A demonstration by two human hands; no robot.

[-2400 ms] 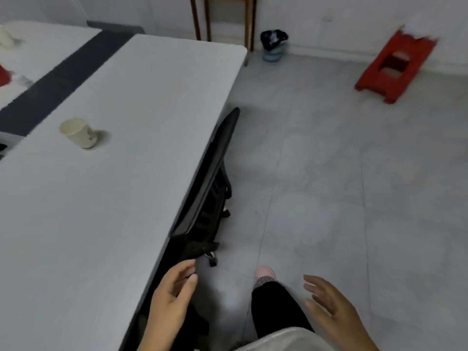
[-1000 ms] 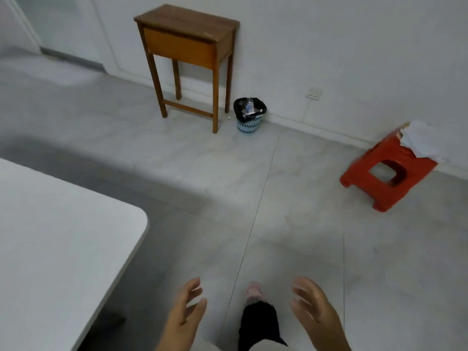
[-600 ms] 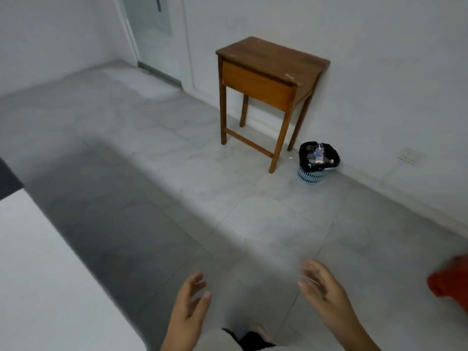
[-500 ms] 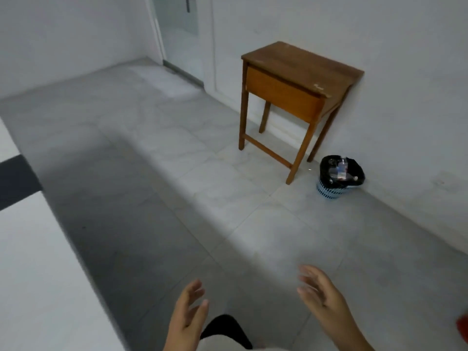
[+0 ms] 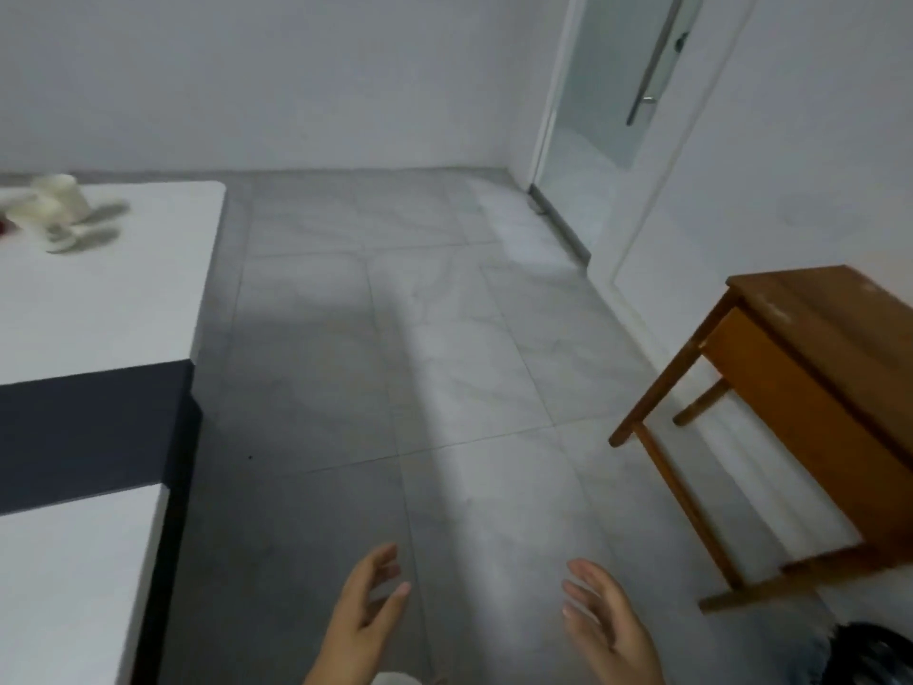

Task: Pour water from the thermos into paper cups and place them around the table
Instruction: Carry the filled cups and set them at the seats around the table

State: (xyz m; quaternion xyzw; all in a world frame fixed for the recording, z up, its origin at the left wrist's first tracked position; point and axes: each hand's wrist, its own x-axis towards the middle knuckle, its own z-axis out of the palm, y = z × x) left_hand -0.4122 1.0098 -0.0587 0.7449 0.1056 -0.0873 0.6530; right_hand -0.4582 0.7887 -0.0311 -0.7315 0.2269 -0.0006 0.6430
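Note:
Blurred paper cups (image 5: 62, 202) stand at the far left on the white table (image 5: 113, 299), near its far corner. A thermos is not in view. My left hand (image 5: 368, 620) and my right hand (image 5: 605, 627) hover low in the frame over the floor, both empty with fingers relaxed. They are well right of the table and far from the cups.
A dark gap (image 5: 89, 427) separates the far table from a nearer white table (image 5: 74, 585) at the lower left. A wooden side table (image 5: 800, 388) stands at the right, a black bin (image 5: 869, 655) beside it. A glass door (image 5: 612, 81) is at the back right. Grey tiled floor (image 5: 420, 363) fills the middle.
The view has swung left: the wooden side table moved to the right edge, the red stool left the frame, the cups on the table came into view. Both hands stay empty.

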